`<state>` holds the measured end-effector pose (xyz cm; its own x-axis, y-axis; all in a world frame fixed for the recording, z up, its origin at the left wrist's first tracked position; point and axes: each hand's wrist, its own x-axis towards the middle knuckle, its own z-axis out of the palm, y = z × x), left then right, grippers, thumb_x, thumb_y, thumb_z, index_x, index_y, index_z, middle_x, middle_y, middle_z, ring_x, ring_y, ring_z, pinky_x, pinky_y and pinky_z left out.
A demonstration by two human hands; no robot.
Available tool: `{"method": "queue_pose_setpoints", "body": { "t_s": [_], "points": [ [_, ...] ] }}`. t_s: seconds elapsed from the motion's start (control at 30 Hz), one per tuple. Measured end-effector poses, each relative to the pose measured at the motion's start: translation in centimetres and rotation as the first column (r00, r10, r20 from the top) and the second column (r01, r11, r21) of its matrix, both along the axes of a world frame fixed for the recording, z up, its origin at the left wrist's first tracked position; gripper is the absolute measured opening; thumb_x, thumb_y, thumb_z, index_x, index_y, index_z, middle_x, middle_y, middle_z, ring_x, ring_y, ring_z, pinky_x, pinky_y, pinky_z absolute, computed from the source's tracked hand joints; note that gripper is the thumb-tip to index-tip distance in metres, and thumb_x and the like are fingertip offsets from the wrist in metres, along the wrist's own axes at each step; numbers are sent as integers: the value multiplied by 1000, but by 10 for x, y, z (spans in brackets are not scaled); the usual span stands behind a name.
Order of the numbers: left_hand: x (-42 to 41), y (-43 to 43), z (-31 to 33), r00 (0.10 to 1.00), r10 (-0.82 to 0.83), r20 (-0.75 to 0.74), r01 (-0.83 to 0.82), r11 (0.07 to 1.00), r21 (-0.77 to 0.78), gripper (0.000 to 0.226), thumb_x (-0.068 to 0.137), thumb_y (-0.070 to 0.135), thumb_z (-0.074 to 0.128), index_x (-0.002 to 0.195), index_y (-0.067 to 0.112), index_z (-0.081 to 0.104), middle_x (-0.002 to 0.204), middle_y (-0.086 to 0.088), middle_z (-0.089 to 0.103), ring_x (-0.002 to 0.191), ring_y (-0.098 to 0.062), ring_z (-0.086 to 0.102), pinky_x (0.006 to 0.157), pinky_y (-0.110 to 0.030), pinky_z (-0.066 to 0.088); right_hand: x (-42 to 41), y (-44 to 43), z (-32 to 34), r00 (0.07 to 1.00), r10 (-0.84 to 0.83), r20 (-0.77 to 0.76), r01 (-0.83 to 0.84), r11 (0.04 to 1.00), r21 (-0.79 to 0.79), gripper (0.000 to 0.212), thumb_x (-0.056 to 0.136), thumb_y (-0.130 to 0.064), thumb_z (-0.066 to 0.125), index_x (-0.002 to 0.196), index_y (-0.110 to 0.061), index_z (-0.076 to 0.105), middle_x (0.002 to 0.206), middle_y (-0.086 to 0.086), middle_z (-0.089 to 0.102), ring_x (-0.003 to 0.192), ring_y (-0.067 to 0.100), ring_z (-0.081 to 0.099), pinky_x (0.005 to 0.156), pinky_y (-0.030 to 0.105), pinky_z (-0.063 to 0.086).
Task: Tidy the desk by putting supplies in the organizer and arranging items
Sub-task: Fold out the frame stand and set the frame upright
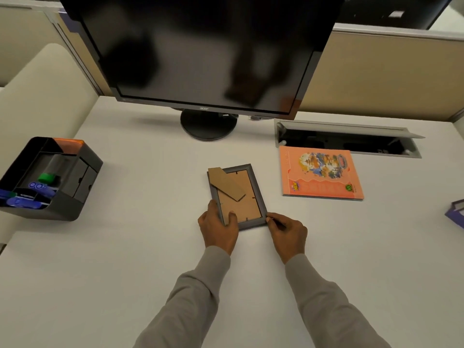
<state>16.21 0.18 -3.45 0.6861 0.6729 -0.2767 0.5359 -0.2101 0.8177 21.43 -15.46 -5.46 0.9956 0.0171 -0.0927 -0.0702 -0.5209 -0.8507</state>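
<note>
A small grey picture frame point(241, 197) lies face down in the middle of the white desk point(150, 247), its brown cardboard back and stand flap showing. My left hand point(218, 229) grips its near left corner, thumb on the backing. My right hand point(288, 233) pinches the near right corner. A black desk organizer point(75, 192) stands at the left edge, holding blue markers point(25, 200), a green-capped one point(46, 177) and orange sticky notes point(67, 141).
A black monitor point(200, 51) on a round stand point(208, 125) fills the back. An orange notebook point(321, 174) lies right of the frame. Behind it is an open cable hatch point(351, 141). A purple box point(455, 213) pokes in at the right edge.
</note>
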Motion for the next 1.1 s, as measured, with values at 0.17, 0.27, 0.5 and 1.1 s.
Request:
{"method": "queue_pose_setpoints", "body": {
  "t_s": [0.17,0.27,0.5,1.1],
  "points": [
    [-5,-15,0,998,-63,-12,63,998,-4,63,94,27,62,149,11,38,139,-11,52,135,-28,37,107,-32,36,-12,-23,-1,999,-31,15,31,999,-8,13,87,-10,75,98,-12,80,90,-2,77,76,-7,65,76,-6,40],
    [-8,-18,-3,997,-79,-16,78,997,-15,61,93,27,63,148,14,41,137,-10,55,132,-30,44,108,-39,40,-17,-32,-2,999,-35,37,35,999,15,12,84,-5,76,93,-12,79,85,-2,76,78,-8,66,73,-2,44],
    [2,-2,1,997,-13,75,11,1000,29,50,90,21,67,137,18,50,130,-3,59,119,-29,53,101,-43,47,0,-29,6,989,-30,144,26,999,33,11,85,-3,72,91,-13,74,86,-5,71,83,-2,65,74,7,49],
    [51,19,6,980,189,55,-149,897,-417,28,77,24,72,102,31,63,99,9,68,100,-20,66,95,-46,54,64,38,9,918,344,-199,-383,899,-212,45,77,-38,78,117,-23,67,119,6,53,115,28,54,102,46,47]
  ]
}}
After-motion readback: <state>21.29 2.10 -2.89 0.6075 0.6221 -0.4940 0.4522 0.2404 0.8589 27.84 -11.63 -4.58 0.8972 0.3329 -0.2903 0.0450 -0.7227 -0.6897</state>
